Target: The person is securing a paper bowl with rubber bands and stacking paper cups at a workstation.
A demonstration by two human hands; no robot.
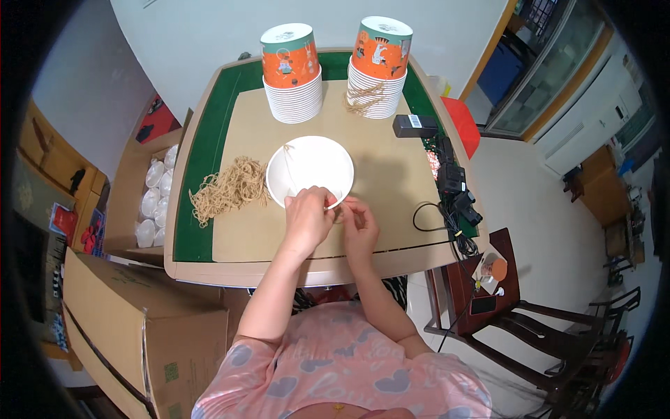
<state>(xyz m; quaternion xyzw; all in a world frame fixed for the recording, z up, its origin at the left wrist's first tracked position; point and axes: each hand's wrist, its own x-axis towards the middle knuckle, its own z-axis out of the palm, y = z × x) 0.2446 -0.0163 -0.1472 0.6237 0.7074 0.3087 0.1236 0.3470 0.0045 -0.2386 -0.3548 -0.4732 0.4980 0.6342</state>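
A white paper bucket (pixel 310 157) stands mouth up on the cardboard-covered table, its inside facing me. At its far left rim a bit of tan twine (pixel 287 148) shows, with a thin strand running down inside. My left hand (pixel 308 218) is closed at the near rim, its fingertips curled over the edge. Just right of it, my right hand (pixel 360 227) is pinched close against the outside of the rim; what sits between its fingertips is too small to make out. Beside the bucket on the left lies a loose heap of tan twine (pixel 234 187).
Two stacks of upturned orange-and-green paper buckets (pixel 292 66) (pixel 380 63) stand at the back; twine strands hang on the right one. Black adapters and cables (pixel 452 178) line the right edge. A carton of white wrapped items (pixel 155 188) stands left, a dark wooden chair (pixel 520 307) right.
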